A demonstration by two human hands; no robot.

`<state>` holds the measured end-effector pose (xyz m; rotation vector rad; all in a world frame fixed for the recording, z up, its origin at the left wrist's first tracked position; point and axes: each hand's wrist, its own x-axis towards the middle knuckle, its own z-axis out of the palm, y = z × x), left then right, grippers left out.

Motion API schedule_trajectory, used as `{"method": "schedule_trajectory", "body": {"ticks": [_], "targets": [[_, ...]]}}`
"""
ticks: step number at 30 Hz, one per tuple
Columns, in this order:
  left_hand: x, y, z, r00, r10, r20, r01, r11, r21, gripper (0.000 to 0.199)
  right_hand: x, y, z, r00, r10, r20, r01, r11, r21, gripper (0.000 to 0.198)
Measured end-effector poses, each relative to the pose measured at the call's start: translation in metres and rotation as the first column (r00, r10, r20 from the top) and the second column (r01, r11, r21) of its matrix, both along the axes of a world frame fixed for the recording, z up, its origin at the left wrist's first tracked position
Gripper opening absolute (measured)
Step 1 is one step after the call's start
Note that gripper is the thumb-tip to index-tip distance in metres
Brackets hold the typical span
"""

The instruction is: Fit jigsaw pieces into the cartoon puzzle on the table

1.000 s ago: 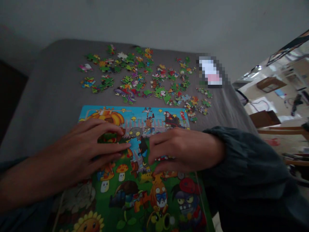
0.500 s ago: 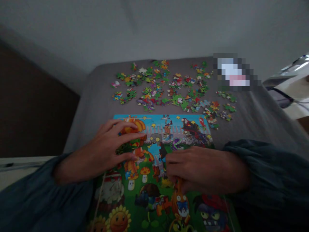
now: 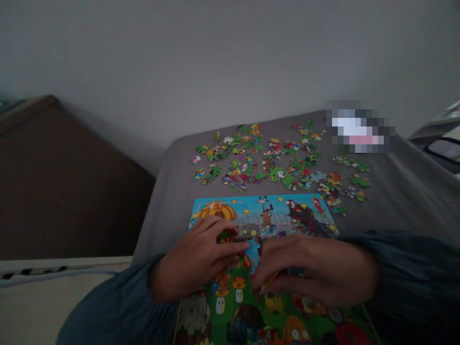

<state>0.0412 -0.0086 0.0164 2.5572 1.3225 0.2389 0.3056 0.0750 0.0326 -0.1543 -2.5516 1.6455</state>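
A colourful cartoon jigsaw puzzle (image 3: 247,211) lies in front of me, with a sky strip, a pumpkin, mushrooms and a grey zombie head. My left hand (image 3: 201,261) rests on its left part, fingers apart, the index fingertip at a light-blue, jigsaw-shaped patch (image 3: 253,253). Whether that patch is a loose piece or a gap, I cannot tell. Just right of it, my right hand (image 3: 312,268) is over the puzzle with fingers curled towards the thumb. Something yellow-orange shows between those fingers, too blurred to name. Both hands hide parts of the picture.
Many loose puzzle pieces (image 3: 276,172) are scattered on the grey cloth (image 3: 172,191) beyond the puzzle. A pixelated object (image 3: 359,129) lies at the back right, against the wall (image 3: 215,62). Dark brown furniture (image 3: 72,191) stands to the left.
The view has shifted, so the puzzle appears lower and further right. Relative to it, my left index finger has moved to the blue patch, and my right fingertips have moved slightly nearer me.
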Motion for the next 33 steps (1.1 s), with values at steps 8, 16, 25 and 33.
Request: {"method": "schedule_trajectory", "body": {"ticks": [8,16,25,33], "targets": [[0.009,-0.003,0.006,0.998,-0.003,-0.064,0.001,1.0,-0.024,0.028,-0.005,-0.005,-0.007,0.965,-0.258,-0.045,0.261,0.953,0.156,0.013],[0.011,-0.003,0.007,1.0,-0.006,0.017,0.008,0.996,-0.091,0.019,-0.03,0.008,-0.005,0.993,-0.01,0.115,-0.005,0.992,0.129,0.016],[0.002,-0.002,0.008,0.998,0.013,0.056,-0.011,0.999,-0.048,0.021,-0.028,0.005,-0.013,0.988,-0.098,0.118,0.089,0.993,0.08,0.018],[-0.013,0.004,0.004,0.99,0.117,0.084,-0.102,0.98,-0.169,0.025,-0.022,0.007,-0.012,0.983,-0.085,0.163,0.079,0.996,0.044,0.023]]}}
